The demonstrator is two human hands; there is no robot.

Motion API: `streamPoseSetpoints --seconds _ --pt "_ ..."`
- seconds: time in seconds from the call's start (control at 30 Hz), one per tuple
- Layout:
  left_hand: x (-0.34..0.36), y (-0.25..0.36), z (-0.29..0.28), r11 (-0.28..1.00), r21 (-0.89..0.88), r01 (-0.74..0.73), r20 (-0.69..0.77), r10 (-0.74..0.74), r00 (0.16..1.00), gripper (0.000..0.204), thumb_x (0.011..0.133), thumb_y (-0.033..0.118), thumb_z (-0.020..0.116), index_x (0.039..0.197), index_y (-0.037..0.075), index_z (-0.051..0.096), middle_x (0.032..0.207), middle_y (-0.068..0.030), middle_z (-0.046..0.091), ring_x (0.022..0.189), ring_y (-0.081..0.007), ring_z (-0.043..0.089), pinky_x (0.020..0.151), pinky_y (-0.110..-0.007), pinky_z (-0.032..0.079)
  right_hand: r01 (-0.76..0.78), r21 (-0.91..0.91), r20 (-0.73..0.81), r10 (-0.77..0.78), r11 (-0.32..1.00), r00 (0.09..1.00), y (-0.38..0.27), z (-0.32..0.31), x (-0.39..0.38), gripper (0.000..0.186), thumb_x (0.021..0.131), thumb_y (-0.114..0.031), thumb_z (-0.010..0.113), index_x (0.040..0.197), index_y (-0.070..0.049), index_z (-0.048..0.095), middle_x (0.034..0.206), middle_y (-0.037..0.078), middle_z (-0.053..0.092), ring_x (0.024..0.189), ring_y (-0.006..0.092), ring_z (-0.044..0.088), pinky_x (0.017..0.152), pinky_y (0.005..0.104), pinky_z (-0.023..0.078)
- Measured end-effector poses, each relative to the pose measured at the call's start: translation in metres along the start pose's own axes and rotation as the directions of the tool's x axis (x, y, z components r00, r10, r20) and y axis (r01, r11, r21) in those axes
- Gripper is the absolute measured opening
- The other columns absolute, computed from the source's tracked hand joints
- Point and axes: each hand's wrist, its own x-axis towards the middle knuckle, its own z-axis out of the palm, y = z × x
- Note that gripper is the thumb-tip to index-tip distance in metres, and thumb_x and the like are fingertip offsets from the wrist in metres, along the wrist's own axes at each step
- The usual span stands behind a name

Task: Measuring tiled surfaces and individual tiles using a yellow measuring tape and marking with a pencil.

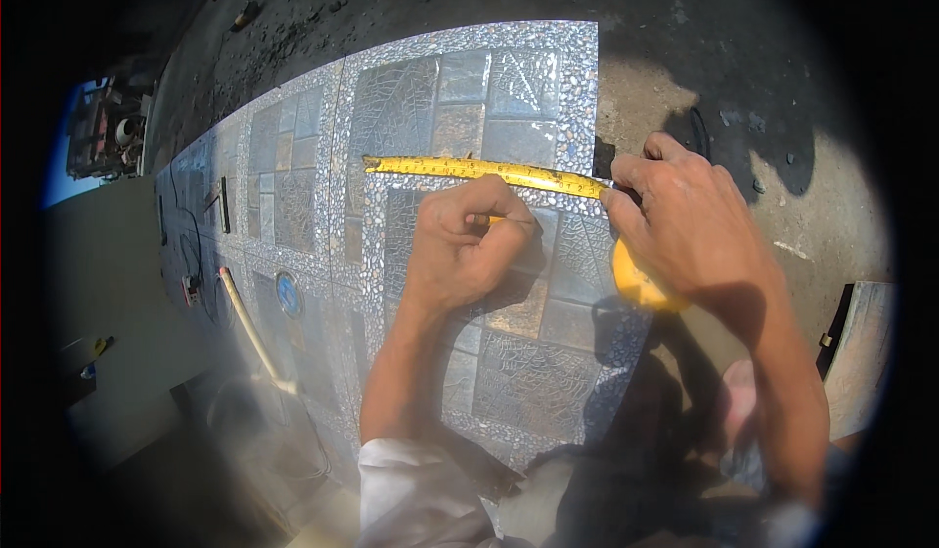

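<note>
A yellow tape measure blade (440,166) lies extended across a stone-patterned tile sheet (528,132) with pebble-like borders. My right hand (699,211) is closed on the blade's right end at the sheet's right edge, thumb and fingers pinching it. The yellow tape case (641,279) shows beneath that hand, partly covered by it. Just below the blade's middle, my left hand (469,245) is curled into a fist. Between its fingers is a thin yellow-orange pencil (496,220), its dark tip pointing right. Most of the pencil is hidden by the fingers.
Leftward the patterned surface continues, with a cream-coloured pipe (249,323), a round blue emblem (288,294), a short dark bar (224,206) and a thin cable (186,220). Dark rubble (284,40) lies on the ground beyond. A pale board (861,352) stands at the right.
</note>
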Motion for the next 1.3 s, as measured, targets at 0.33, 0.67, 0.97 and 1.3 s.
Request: streamPoseSetpoints --seconds 0.33,0.67,0.97,1.3 --pt "-0.029 -0.001 -0.035 0.816 -0.577 0.043 -0.267 -0.238 0.934 0.012 0.088 0.009 0.056 0.082 0.001 0.062 0.067 -0.0014 0.057 0.063 -0.0111 0.052 0.061 -0.026 0.043 -0.034 -0.015 0.076 0.035 0.999 0.996 -0.006 -0.005 -0.005 0.031 0.091 -0.021 0.058 0.109 0.002 0.07 0.114 0.023 0.063 0.099 0.0366 0.064 0.092 0.0429 0.05" --pt "-0.237 0.044 -0.007 0.807 -0.007 0.591 -0.409 -0.541 0.734 0.027 0.102 0.019 0.049 0.09 -0.002 0.062 0.086 -0.0039 0.062 0.08 -0.0108 0.054 0.073 -0.027 0.042 0.142 0.074 -0.011 -0.141 0.987 0.99 0.0 -0.009 -0.01 0.028 0.09 -0.024 0.061 0.098 0.0 0.071 0.09 0.018 0.065 0.072 0.0296 0.063 0.069 0.0414 0.049" --pt "-0.249 0.143 0.053 0.417 -0.576 0.703 0.061 -0.836 0.545 0.021 0.1 0.016 0.052 0.101 -0.003 0.063 0.079 -0.0031 0.063 0.067 -0.0108 0.056 0.061 -0.025 0.044 -0.16 0.646 0.321 -0.076 0.747 0.944 -0.007 -0.017 -0.031 0.027 0.093 -0.03 0.065 0.091 -0.003 0.071 0.07 0.001 0.064 0.056 0.005 0.057 0.051 0.0212 0.044" --pt "-0.228 0.108 0.097 0.238 -0.568 0.788 0.26 -0.857 0.446 0.023 0.098 0.022 0.058 0.103 0.0 0.064 0.079 -0.0022 0.063 0.065 -0.0059 0.053 0.057 -0.023 0.042 -0.111 0.482 0.48 -0.156 0.869 0.863 0.006 0.005 -0.113 0.03 0.095 -0.03 0.06 0.09 -0.001 0.069 0.068 0.007 0.06 0.063 0.0122 0.052 0.059 0.0331 0.043"
